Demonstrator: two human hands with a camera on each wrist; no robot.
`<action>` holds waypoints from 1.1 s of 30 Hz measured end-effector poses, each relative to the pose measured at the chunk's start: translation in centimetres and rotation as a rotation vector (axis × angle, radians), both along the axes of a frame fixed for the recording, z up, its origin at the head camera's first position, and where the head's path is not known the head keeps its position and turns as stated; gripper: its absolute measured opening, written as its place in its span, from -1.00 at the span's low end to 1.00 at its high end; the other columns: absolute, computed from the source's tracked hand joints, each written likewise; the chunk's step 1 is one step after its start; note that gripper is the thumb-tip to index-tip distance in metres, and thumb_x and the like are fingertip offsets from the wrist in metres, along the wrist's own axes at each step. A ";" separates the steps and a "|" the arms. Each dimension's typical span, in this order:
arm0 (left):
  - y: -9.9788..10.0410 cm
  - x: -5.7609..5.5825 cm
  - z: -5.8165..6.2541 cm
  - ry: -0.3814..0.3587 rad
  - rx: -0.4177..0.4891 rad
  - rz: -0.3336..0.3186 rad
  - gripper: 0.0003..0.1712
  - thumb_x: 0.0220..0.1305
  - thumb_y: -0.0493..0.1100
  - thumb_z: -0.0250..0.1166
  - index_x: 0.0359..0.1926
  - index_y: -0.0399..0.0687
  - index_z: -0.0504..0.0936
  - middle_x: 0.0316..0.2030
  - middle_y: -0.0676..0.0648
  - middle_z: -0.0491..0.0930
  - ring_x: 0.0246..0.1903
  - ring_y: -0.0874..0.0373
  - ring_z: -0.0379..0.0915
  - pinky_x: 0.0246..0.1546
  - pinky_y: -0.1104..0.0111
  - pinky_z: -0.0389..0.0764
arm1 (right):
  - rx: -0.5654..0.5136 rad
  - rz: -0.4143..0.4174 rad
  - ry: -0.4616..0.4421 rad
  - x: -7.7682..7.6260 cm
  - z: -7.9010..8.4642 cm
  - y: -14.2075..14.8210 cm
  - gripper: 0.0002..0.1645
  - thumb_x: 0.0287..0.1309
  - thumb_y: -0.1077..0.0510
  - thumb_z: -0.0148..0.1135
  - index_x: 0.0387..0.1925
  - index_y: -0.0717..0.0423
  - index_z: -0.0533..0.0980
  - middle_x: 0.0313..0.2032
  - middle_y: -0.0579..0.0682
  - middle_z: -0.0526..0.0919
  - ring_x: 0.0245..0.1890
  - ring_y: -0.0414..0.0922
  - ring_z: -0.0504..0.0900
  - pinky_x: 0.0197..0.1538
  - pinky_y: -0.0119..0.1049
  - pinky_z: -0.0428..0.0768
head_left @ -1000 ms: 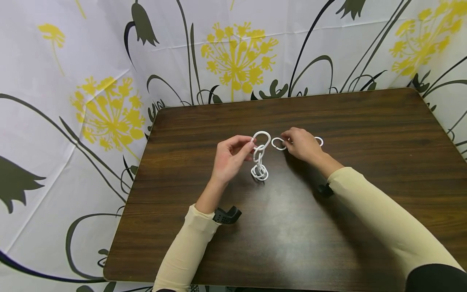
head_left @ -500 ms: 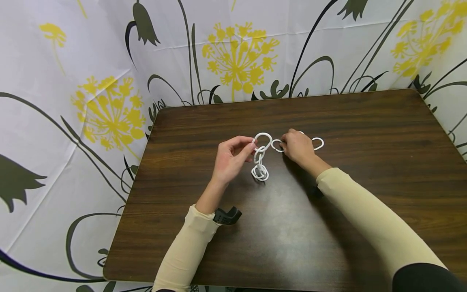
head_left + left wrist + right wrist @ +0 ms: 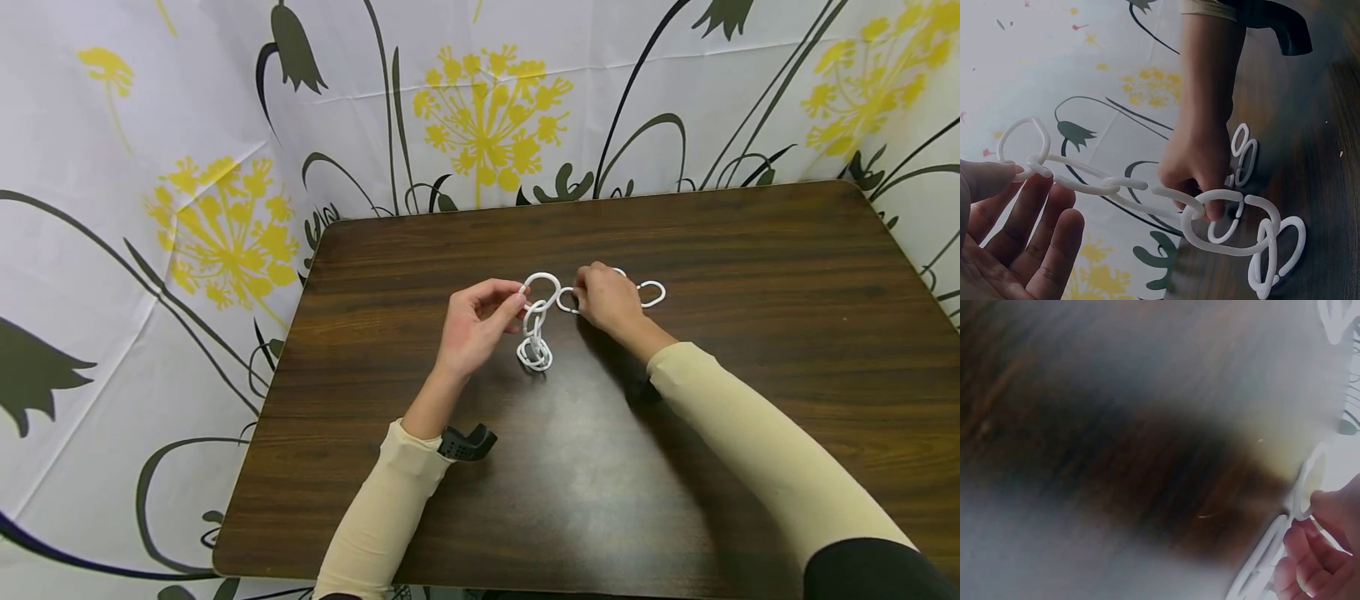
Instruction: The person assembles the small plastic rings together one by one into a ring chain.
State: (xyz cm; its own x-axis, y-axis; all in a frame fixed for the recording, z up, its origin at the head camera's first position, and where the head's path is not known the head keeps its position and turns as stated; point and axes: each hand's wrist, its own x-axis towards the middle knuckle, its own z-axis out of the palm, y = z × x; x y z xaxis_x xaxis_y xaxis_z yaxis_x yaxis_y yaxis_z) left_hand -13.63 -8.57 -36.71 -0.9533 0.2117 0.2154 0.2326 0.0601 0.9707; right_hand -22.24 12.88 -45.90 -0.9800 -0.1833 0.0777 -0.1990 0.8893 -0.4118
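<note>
My left hand (image 3: 472,329) pinches the top link of a white plastic chain (image 3: 534,321) between thumb and fingertips. The chain hangs down, and its lowest links bunch close over the table. To the right, my right hand (image 3: 611,298) pinches a loose white link (image 3: 558,300) lying near the chain's top. In the right wrist view, thumb and fingers close on that link (image 3: 1299,495), and the hand hides part of it. Beyond the right hand lies another white link (image 3: 663,293); a further link is partly covered by the knuckles.
The dark wood-grain table (image 3: 420,250) has a rounded left corner and meets a white flower-print cloth (image 3: 360,75) at its back edge. A black wrist device (image 3: 467,443) sits on the left forearm, and pale sleeves cover both arms.
My right hand has shifted slightly left and closed its fingers on the nearest loose link, uncovering more of the link at its right. The left hand has held the chain almost still.
</note>
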 end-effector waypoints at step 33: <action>-0.4 -0.9 -1.2 0.006 -0.003 0.013 -0.81 0.25 -0.31 0.28 -0.15 -0.36 0.64 -0.37 -0.24 0.66 -0.38 -0.09 0.61 -0.48 0.21 0.69 | -0.915 0.136 0.045 5.2 13.6 -0.6 -0.75 0.21 0.15 0.27 -0.19 0.28 0.63 -0.46 0.09 0.67 -0.52 -0.04 0.64 -0.45 -0.30 0.67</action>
